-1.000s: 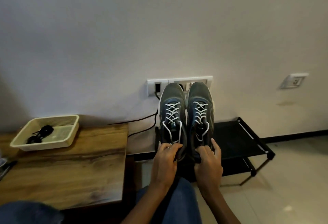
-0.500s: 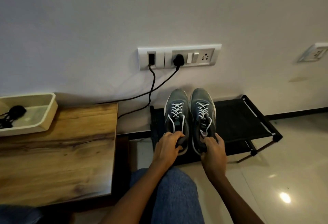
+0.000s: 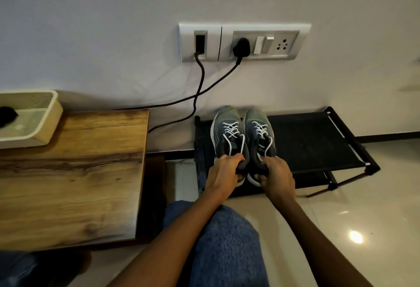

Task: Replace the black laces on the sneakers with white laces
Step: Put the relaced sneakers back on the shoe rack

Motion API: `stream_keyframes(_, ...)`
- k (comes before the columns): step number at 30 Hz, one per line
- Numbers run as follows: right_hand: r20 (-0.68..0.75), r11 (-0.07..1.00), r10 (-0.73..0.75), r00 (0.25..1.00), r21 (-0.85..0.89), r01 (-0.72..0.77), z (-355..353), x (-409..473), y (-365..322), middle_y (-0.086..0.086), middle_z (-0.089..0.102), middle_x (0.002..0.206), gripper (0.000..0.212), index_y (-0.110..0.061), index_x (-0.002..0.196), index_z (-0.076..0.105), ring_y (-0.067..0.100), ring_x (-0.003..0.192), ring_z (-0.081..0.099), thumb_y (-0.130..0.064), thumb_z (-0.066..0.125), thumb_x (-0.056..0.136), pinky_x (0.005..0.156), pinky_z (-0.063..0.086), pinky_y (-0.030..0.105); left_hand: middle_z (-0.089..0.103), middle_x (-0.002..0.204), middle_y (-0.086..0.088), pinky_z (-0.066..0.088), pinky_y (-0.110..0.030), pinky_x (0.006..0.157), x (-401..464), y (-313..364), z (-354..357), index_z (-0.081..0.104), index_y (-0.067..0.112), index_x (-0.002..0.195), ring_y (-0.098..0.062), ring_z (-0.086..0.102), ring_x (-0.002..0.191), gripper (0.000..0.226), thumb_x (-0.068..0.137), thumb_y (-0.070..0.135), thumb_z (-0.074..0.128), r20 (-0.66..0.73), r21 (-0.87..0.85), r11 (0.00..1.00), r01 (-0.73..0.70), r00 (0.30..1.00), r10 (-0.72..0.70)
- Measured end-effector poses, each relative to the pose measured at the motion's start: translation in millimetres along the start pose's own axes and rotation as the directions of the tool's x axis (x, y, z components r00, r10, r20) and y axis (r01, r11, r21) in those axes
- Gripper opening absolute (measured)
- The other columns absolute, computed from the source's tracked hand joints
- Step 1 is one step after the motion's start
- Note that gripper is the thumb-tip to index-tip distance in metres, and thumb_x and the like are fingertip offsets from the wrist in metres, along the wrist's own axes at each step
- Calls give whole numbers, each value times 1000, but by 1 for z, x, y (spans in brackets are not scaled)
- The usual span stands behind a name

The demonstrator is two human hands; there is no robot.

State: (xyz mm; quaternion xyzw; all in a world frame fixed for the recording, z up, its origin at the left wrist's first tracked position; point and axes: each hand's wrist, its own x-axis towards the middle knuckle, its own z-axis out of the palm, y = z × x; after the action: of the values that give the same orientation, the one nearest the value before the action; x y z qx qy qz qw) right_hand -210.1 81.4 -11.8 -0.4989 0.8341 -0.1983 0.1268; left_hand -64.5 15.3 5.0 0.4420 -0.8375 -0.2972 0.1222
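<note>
Two grey sneakers stand side by side over the left part of a black shoe rack (image 3: 318, 141), toes toward the wall. Both carry white laces. My left hand (image 3: 223, 172) grips the heel of the left sneaker (image 3: 223, 127). My right hand (image 3: 276, 174) grips the heel of the right sneaker (image 3: 259, 125). A bundle of black laces (image 3: 8, 114) lies in a cream tray (image 3: 45, 118) at the far left, partly cut off by the frame edge.
A wooden table (image 3: 75, 173) stands to the left, with the cream tray at its back corner. Two black cables (image 3: 200, 86) hang from a wall socket panel (image 3: 244, 41) down behind the table. My knee in blue jeans (image 3: 225, 241) fills the bottom centre. Glossy tiled floor (image 3: 363, 218) lies to the right.
Both hands have lowered the pair of sneakers from in front of the wall sockets down to the shoe rack. The view has shifted, so the tray sits further left.
</note>
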Motion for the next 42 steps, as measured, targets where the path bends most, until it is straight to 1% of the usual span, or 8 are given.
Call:
stream_keyframes(6, 31, 998, -39, 999, -41, 40, -8, 2, 0, 3, 58, 105, 29, -16, 101, 62, 24, 108, 53, -13, 76, 76, 73, 47, 36, 54, 98, -6, 49, -39, 72, 3, -2, -2, 51, 25, 111, -28, 55, 90, 35, 85, 5, 63, 46, -3, 1000, -4, 999, 5)
stream_keyframes(9, 49, 994, -71, 996, -76, 75, -9, 1, -3, 2, 59, 105, 26, -15, 100, 60, 27, 116, 49, -12, 73, 79, 75, 49, 40, 53, 101, -8, 49, -39, 73, 3, -1, -2, 50, 23, 113, -29, 53, 93, 34, 85, 7, 62, 62, -3, 1000, -9, 998, 9)
stream_keyframes(12, 90, 989, -63, 994, -125, 74, -11, -2, -7, 0, 54, 115, 30, -16, 108, 53, 25, 126, 38, -17, 70, 83, 77, 49, 41, 52, 113, -11, 46, -39, 85, 4, -2, -3, 49, 19, 123, -30, 51, 104, 41, 86, 12, 63, 57, 27, 999, -23, 998, 21)
stream_keyframes(16, 98, 981, -96, 991, -159, 111, -14, -3, -8, 4, 42, 130, 42, -14, 120, 50, 25, 126, 33, -21, 69, 84, 79, 49, 36, 50, 126, -5, 29, -33, 101, -2, -4, -6, 50, 16, 131, -24, 35, 121, 47, 86, 18, 64, -5, 111, 993, -39, 999, 40)
stream_keyframes(19, 66, 989, -74, 995, -123, 82, -16, -4, -10, 5, 34, 135, 46, -14, 123, 48, 25, 124, 33, -22, 70, 84, 81, 50, 36, 45, 136, 4, 27, -34, 103, -3, -7, -5, 48, 20, 134, -20, 30, 127, 52, 86, 28, 66, -15, 163, 985, -48, 999, 52)
stream_keyframes(25, 50, 995, -55, 997, -86, 59, -24, -12, -19, 5, 30, 140, 51, -15, 128, 44, 26, 127, 34, -19, 68, 83, 86, 51, 39, 38, 142, 4, 31, -35, 103, -8, -2, -12, 45, 20, 138, -20, 29, 129, 53, 88, 30, 63, 32, 198, 978, -60, 998, 55)
stream_keyframes(33, -19, 993, -103, 995, -59, 102, -48, -29, -44, 10, 37, 139, 50, -10, 130, 47, 29, 126, 38, -14, 65, 84, 96, 46, 41, 38, 143, 4, 39, -38, 99, -30, 8, -42, 43, 23, 140, -20, 36, 128, 54, 90, 28, 62, 40, 126, 992, -30, 999, 25)
stream_keyframes(42, -37, 966, -256, 966, 12, 256, -58, -46, -118, 17, 50, 125, 44, -4, 123, 52, 37, 117, 46, -8, 64, 81, 94, 42, 45, 41, 143, 0, 37, -36, 104, -75, -5, -104, 42, 22, 141, -20, 38, 130, 53, 92, 28, 60, -112, 82, 997, 2, 994, 7)
